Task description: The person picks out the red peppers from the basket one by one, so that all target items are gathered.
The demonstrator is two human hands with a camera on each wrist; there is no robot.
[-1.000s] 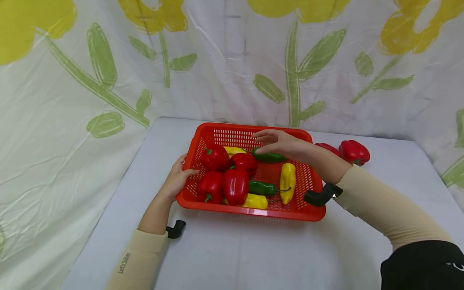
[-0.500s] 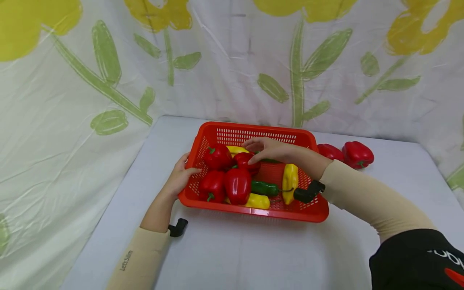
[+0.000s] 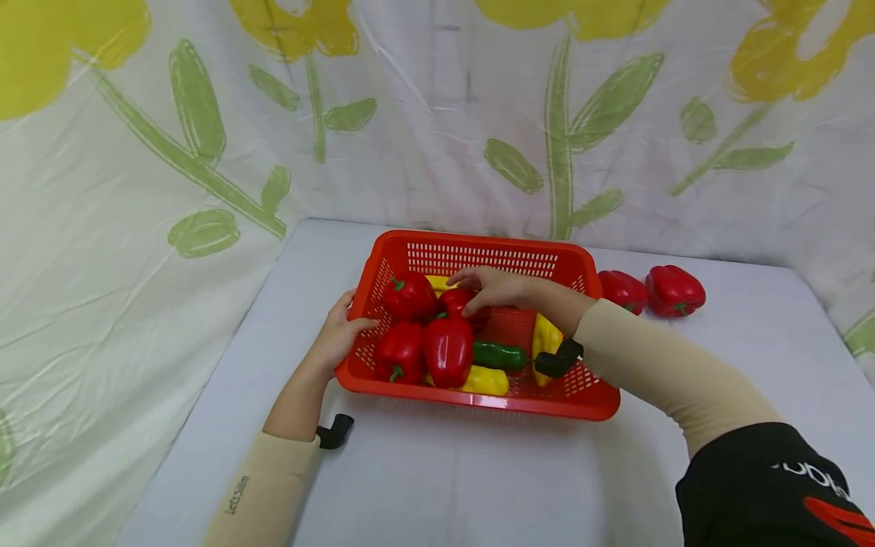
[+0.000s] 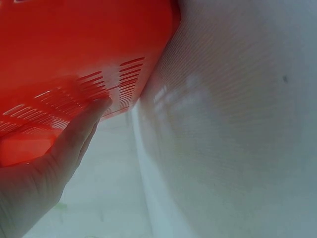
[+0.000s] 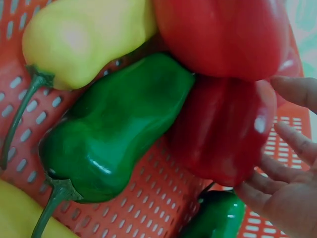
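Observation:
A red plastic basket (image 3: 478, 406) holds red bell peppers and long green and yellow peppers. My left hand (image 3: 339, 334) grips its left rim, thumb over the edge; in the left wrist view the fingers (image 4: 74, 134) lie along the slotted outer wall. Inside the basket, my right hand (image 3: 497, 289) is at a red bell pepper (image 3: 459, 302). In the right wrist view its spread fingers lie around one side of that pepper (image 5: 223, 129), fingertips at its surface. Close by are a green pepper (image 5: 119, 129) and a yellow pepper (image 5: 89, 39). Another green pepper (image 5: 218, 213) is partly hidden.
Two red bell peppers (image 3: 675, 291) (image 3: 622, 292) lie on the white table (image 3: 519, 479) beyond the basket's right side. A flower-printed curtain (image 3: 424, 152) hangs along the back and left. More red bell peppers (image 3: 447, 352) (image 3: 399, 353) fill the basket's left half.
My right hand has moved left and slightly down, from above the far green pepper to the red bell pepper. The left hand keeps its grip on the basket.

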